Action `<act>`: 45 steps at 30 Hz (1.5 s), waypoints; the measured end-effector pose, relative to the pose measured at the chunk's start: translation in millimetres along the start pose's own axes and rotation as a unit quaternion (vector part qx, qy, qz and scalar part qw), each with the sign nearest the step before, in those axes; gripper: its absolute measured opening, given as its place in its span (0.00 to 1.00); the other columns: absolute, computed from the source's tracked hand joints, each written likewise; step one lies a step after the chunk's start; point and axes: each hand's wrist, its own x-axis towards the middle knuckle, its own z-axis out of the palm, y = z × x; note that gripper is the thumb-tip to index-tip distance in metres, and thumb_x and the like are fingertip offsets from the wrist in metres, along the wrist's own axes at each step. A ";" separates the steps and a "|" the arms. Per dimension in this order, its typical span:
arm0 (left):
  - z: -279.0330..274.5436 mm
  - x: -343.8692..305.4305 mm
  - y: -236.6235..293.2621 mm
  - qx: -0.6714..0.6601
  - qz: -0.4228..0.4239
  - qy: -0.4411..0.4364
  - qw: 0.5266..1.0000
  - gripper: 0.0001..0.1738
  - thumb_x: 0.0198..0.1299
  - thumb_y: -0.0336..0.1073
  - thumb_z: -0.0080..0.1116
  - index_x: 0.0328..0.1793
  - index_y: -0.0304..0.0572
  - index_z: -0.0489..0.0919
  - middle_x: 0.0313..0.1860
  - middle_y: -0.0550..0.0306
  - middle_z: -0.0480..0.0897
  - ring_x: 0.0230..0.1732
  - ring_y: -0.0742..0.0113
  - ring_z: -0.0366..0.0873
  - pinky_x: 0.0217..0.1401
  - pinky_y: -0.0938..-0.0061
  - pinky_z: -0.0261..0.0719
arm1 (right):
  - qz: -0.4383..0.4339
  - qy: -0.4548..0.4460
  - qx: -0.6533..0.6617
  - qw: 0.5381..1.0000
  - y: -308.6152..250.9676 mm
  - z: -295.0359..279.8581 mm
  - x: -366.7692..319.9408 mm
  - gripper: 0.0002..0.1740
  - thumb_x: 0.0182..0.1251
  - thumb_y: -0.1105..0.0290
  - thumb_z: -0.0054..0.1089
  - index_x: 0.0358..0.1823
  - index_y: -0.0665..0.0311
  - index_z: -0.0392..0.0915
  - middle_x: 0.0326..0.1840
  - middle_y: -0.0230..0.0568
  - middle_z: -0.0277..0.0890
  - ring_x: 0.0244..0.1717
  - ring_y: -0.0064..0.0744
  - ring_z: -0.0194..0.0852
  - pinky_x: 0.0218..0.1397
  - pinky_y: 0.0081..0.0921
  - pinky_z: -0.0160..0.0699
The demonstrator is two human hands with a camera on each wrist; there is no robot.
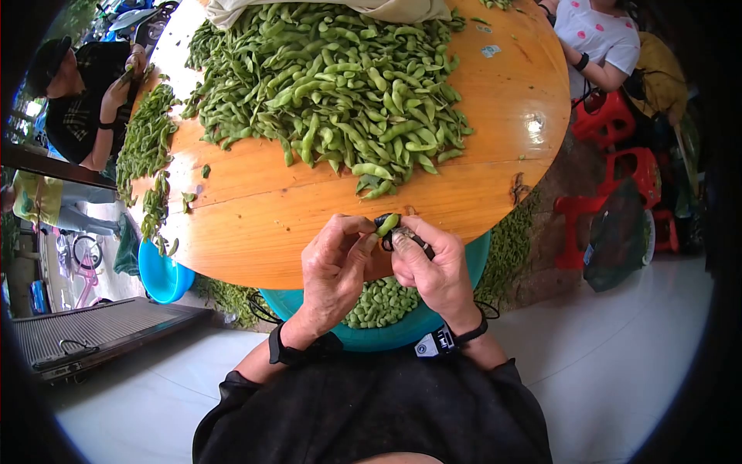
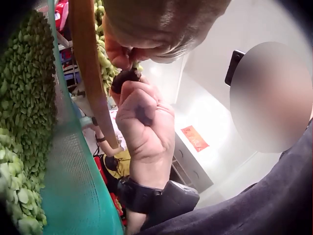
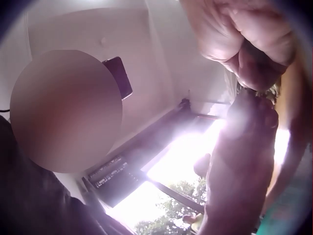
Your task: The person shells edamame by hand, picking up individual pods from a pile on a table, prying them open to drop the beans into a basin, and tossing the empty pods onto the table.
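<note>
Over the table's near edge, my left hand (image 1: 334,259) and right hand (image 1: 434,267) meet at a plump green soybean pod (image 1: 388,225). The left thumb and forefinger pinch one end of it, and the right thumb and fingers pinch the other. Something black (image 1: 417,241) wraps the right fingers beside the pod; in the left wrist view this dark piece (image 2: 124,81) shows at the fingertips. In the right wrist view the hands hide the pod. Below the hands, a teal basin (image 1: 363,339) holds shelled green beans (image 1: 381,301).
A large heap of pods (image 1: 332,93) covers the far part of the round wooden table (image 1: 255,224). More pods (image 1: 147,135) line its left edge. Two other people sit at left and right. A blue basin (image 1: 164,274), red stools (image 1: 607,124) and floor litter of pods (image 1: 506,251) surround the table.
</note>
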 end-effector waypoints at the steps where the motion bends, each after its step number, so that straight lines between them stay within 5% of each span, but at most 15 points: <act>1: 1.7 -0.5 -1.0 -0.029 -0.021 0.018 0.999 0.07 0.65 0.18 0.57 0.46 0.33 0.76 0.33 0.59 0.78 0.27 0.77 0.74 0.29 0.81 0.72 | 0.000 0.001 0.001 1.000 -0.7 0.9 -0.3 0.11 0.75 0.74 0.53 0.51 0.75 0.77 0.22 0.24 0.64 0.21 0.12 0.61 0.22 0.14 0.60; 5: -1.3 -0.1 1.5 -0.054 0.006 -0.004 0.998 0.07 0.66 0.19 0.56 0.47 0.34 0.74 0.33 0.59 0.80 0.26 0.77 0.73 0.28 0.82 0.72 | -0.067 0.011 -0.048 0.997 1.6 -1.0 0.0 0.11 0.74 0.75 0.55 0.50 0.76 0.78 0.20 0.24 0.63 0.20 0.12 0.64 0.22 0.15 0.62; 7: -8.4 1.6 4.0 -0.256 -0.137 -0.078 0.954 0.05 0.68 0.21 0.55 0.46 0.37 0.72 0.33 0.57 0.80 0.25 0.76 0.74 0.26 0.82 0.70 | -0.099 0.009 -0.058 0.993 1.7 -4.9 0.4 0.10 0.74 0.76 0.55 0.50 0.76 0.78 0.19 0.24 0.62 0.19 0.13 0.63 0.21 0.15 0.62; 13: -11.0 2.0 4.8 -0.406 -0.225 -0.122 0.877 0.05 0.71 0.27 0.55 0.44 0.40 0.70 0.32 0.55 0.80 0.24 0.73 0.75 0.22 0.82 0.68 | 0.066 -0.111 0.161 0.978 1.9 -26.7 5.9 0.11 0.74 0.77 0.55 0.52 0.77 0.78 0.24 0.26 0.64 0.19 0.12 0.59 0.21 0.15 0.59; 23: -5.0 -2.2 21.3 -0.167 -0.217 -0.101 0.956 0.06 0.72 0.31 0.56 0.42 0.38 0.73 0.27 0.57 0.80 0.20 0.77 0.72 0.20 0.82 0.66 | -0.094 -0.022 -0.102 0.990 -3.0 -10.7 -8.0 0.12 0.72 0.77 0.58 0.51 0.78 0.77 0.32 0.30 0.68 0.21 0.13 0.66 0.22 0.17 0.62; 26: -13.0 -0.4 18.8 -0.234 -0.261 -0.153 0.924 0.07 0.72 0.33 0.56 0.39 0.40 0.74 0.23 0.58 0.78 0.17 0.77 0.68 0.17 0.82 0.61 | -0.068 -0.042 -0.045 0.996 -9.1 -12.5 -9.4 0.11 0.71 0.78 0.57 0.50 0.78 0.77 0.33 0.31 0.68 0.22 0.14 0.67 0.22 0.17 0.63; 28: -15.4 0.3 15.1 -0.404 -0.336 -0.170 0.834 0.07 0.72 0.34 0.55 0.40 0.42 0.74 0.23 0.58 0.77 0.15 0.76 0.64 0.15 0.81 0.56 | -0.029 -0.061 0.024 0.997 -9.5 -14.6 -9.0 0.11 0.71 0.79 0.57 0.50 0.78 0.78 0.33 0.31 0.67 0.22 0.14 0.67 0.22 0.17 0.63; 32: -17.8 1.1 11.2 -0.454 -0.345 -0.192 0.799 0.06 0.72 0.33 0.55 0.39 0.44 0.74 0.22 0.59 0.76 0.14 0.75 0.63 0.14 0.81 0.53 | -0.022 -0.088 0.052 0.995 -9.9 -18.1 -5.8 0.10 0.70 0.80 0.57 0.49 0.78 0.78 0.34 0.32 0.67 0.22 0.15 0.68 0.23 0.18 0.64; 34: -17.5 2.6 13.4 -0.426 -0.367 -0.190 0.805 0.07 0.72 0.35 0.56 0.41 0.41 0.75 0.24 0.58 0.78 0.15 0.76 0.64 0.15 0.81 0.57 | -0.034 -0.091 0.022 0.995 -11.5 -19.7 -5.3 0.10 0.70 0.80 0.57 0.49 0.77 0.78 0.33 0.33 0.68 0.23 0.17 0.69 0.24 0.19 0.65; 35: -13.4 2.3 16.3 -0.426 -0.367 -0.192 0.805 0.07 0.72 0.35 0.56 0.41 0.41 0.75 0.24 0.58 0.78 0.15 0.76 0.64 0.15 0.81 0.57 | -0.078 -0.066 -0.095 0.990 -10.4 -21.1 -4.4 0.11 0.67 0.80 0.59 0.49 0.76 0.78 0.33 0.36 0.69 0.25 0.23 0.71 0.26 0.22 0.68; 37: -2.9 0.3 22.2 -0.137 -0.202 -0.122 0.962 0.11 0.70 0.36 0.60 0.44 0.35 0.75 0.27 0.57 0.81 0.18 0.77 0.69 0.18 0.81 0.66 | -0.121 -0.040 -0.210 0.969 -10.1 -20.6 -4.8 0.11 0.64 0.81 0.60 0.48 0.75 0.79 0.33 0.39 0.71 0.26 0.29 0.74 0.27 0.25 0.71; 39: -2.1 1.7 16.6 -0.079 -0.160 -0.121 0.976 0.13 0.68 0.36 0.63 0.45 0.32 0.75 0.26 0.57 0.82 0.19 0.77 0.72 0.21 0.80 0.70 | -0.217 -0.001 -0.400 0.891 -11.6 -14.9 -7.3 0.14 0.58 0.82 0.61 0.47 0.73 0.79 0.34 0.45 0.73 0.31 0.42 0.78 0.32 0.32 0.75; 41: -3.9 5.1 16.5 0.061 -0.114 -0.134 0.983 0.17 0.62 0.36 0.69 0.44 0.30 0.75 0.24 0.55 0.82 0.23 0.76 0.78 0.25 0.77 0.76 | -0.224 0.003 -0.407 0.885 -15.3 -8.6 -12.2 0.14 0.57 0.83 0.60 0.46 0.73 0.79 0.34 0.46 0.73 0.31 0.44 0.78 0.32 0.33 0.76; 45: -0.1 6.1 21.5 0.131 -0.061 -0.133 0.981 0.15 0.62 0.34 0.68 0.44 0.31 0.76 0.23 0.49 0.82 0.23 0.66 0.82 0.25 0.73 0.77 | -0.229 0.002 -0.417 0.879 -13.6 -8.6 -13.9 0.14 0.56 0.84 0.60 0.46 0.73 0.79 0.34 0.46 0.73 0.31 0.46 0.78 0.33 0.34 0.77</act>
